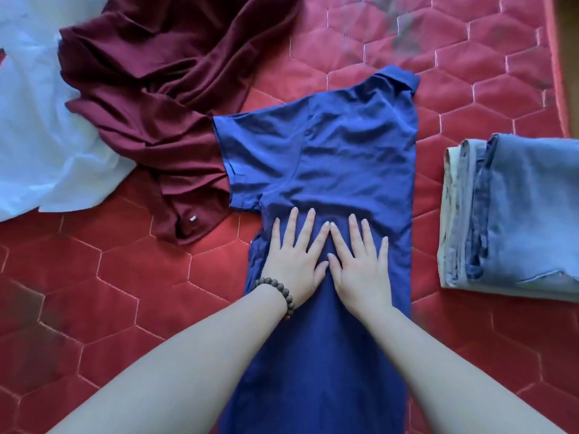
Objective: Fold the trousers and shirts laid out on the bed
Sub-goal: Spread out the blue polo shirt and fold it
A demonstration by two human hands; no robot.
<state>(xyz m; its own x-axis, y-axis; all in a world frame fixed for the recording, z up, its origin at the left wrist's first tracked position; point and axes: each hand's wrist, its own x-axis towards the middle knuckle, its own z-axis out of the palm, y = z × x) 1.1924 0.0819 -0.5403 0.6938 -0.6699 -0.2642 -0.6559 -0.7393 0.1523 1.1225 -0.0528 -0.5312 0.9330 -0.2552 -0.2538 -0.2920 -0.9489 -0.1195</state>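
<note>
Both hands flat on blue shirt (326,158)
Left hand (294,255) and right hand (360,261) — fingers spread wide — press mid-frame; folded jeans (513,214) at right.

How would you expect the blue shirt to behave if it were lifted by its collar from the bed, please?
The blue shirt looks thin and creased, so it would probably droop and lose its half-fold. It seems light, since both flat hands, left hand and right hand, smooth it easily. It might drag slightly on the quilted red bed cover.
</note>
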